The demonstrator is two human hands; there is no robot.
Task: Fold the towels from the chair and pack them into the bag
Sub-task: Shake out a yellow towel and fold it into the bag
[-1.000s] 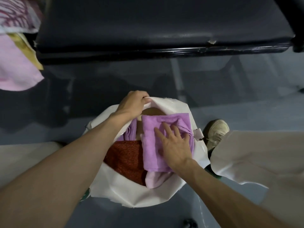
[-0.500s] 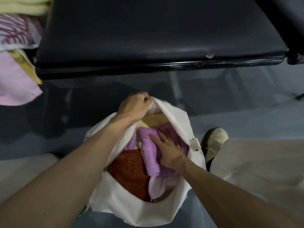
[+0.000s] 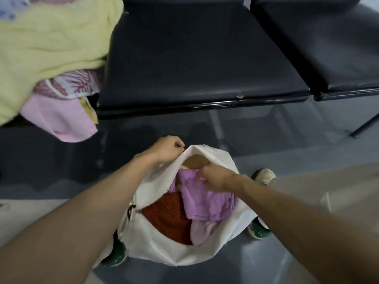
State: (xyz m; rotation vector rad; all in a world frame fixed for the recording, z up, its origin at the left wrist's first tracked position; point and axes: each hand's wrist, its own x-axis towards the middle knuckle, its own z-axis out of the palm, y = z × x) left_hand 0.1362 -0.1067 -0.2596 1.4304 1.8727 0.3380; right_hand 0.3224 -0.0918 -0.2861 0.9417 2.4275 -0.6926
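Note:
A white zip bag (image 3: 164,251) stands open on the floor between my feet. Inside lie a folded purple towel (image 3: 205,201), a rust-red towel (image 3: 168,216) and a pale pink one (image 3: 200,232). My left hand (image 3: 167,149) grips the far left rim of the bag and holds it up. My right hand (image 3: 215,177) is at the far end of the opening, fingers curled on the purple towel's top edge. A loose pile sits on the left chair: a yellow towel (image 3: 47,46), a patterned one (image 3: 71,85) and a pink one (image 3: 59,117).
A black padded chair seat (image 3: 194,58) stands straight ahead, with a second seat (image 3: 328,37) to its right. The floor is grey and glossy. My shoes (image 3: 264,177) flank the bag, and my pale trouser leg (image 3: 338,197) is at the right.
My right hand has moved from lying flat on the purple towel to its far edge, fingers now curled. The towel sits deeper in the bag. My view has lifted toward the chairs.

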